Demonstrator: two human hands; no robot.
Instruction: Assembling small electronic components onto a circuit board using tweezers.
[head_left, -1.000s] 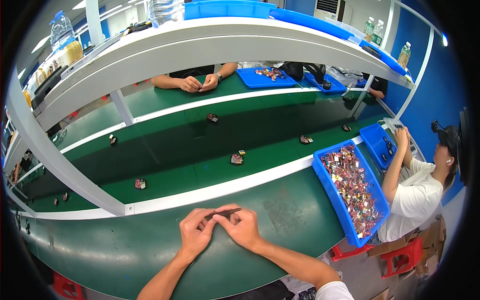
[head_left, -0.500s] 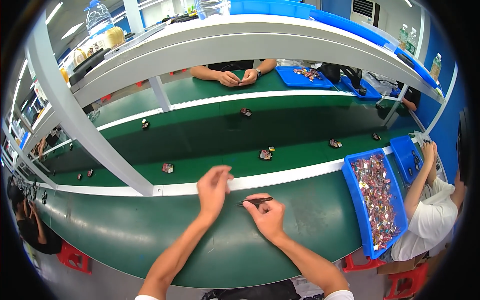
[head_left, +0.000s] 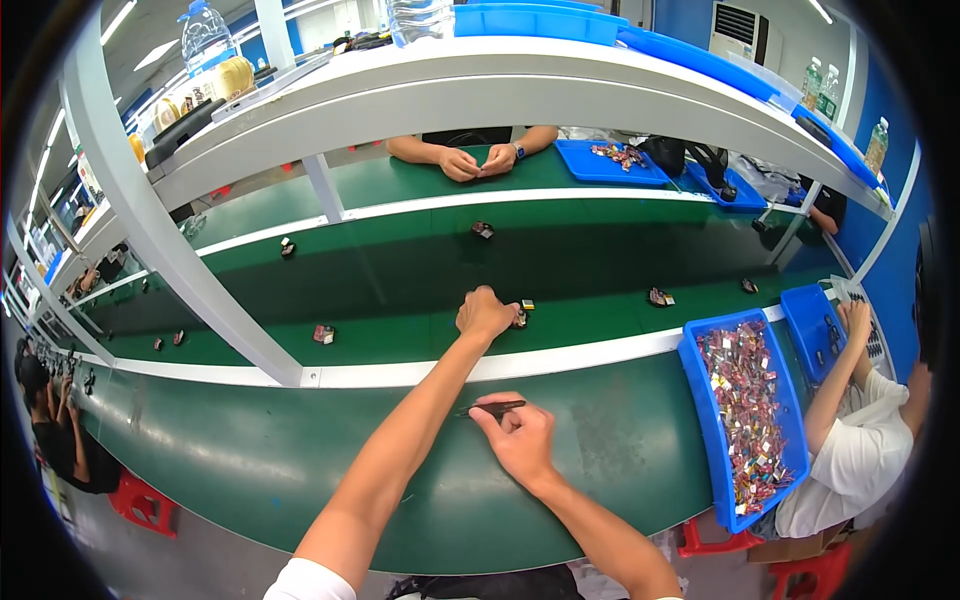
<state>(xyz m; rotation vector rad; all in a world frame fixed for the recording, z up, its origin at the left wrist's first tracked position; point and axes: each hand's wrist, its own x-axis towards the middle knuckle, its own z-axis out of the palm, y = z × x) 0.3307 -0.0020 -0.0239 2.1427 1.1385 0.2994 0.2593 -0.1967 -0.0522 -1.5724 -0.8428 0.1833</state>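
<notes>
My left hand reaches over the green conveyor belt, knuckles up, at a small dark-and-red electronic part with a pale, yellowish piece by it. Its fingertips are hidden behind the hand, so whether they grip the part I cannot tell. My right hand is closed on dark tweezers above the green worktable; their thin tips point left, past my left forearm. Nothing shows between the tips.
A blue tray heaped with small parts stands at my right, a smaller blue tray behind it. Other parts lie along the belt. A white rail edges it; a shelf spans above. Co-workers sit opposite and either side.
My left hand has moved forward from above the white rail to the part on the belt. My right hand, still holding the tweezers, has shifted slightly left. The belt parts sit slightly further left.
</notes>
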